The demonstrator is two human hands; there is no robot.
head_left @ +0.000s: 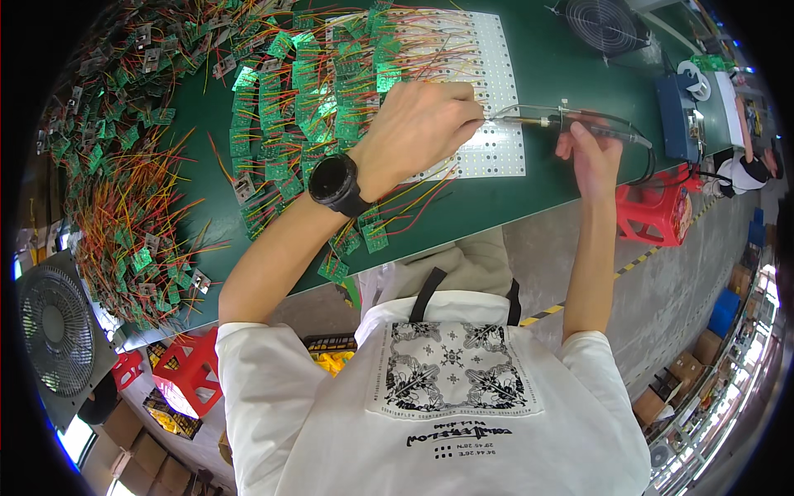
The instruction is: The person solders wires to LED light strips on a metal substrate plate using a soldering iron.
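Observation:
My right hand (591,157) is wrapped round a soldering iron (608,130), its tip pointing left and a thin metal tube running alongside. My left hand (426,124), with a black watch above it, is closed in a pinch right at the iron's tip; what lies between those fingers is too small to make out. Beneath the left hand is a white panel (506,159) dotted with rows of small spots. Rows of small green circuit boards (310,124) with red, yellow and black wires lie left of the panel, the wires reaching across it. My left wrist partly covers these rows.
A tangled heap of wired boards (124,198) covers the table's left side. At the back right are a black round fan (604,25) and a blue box (680,116) with a wire spool. Red stools (657,211) and a grey fan (58,318) stand by the green table (546,178).

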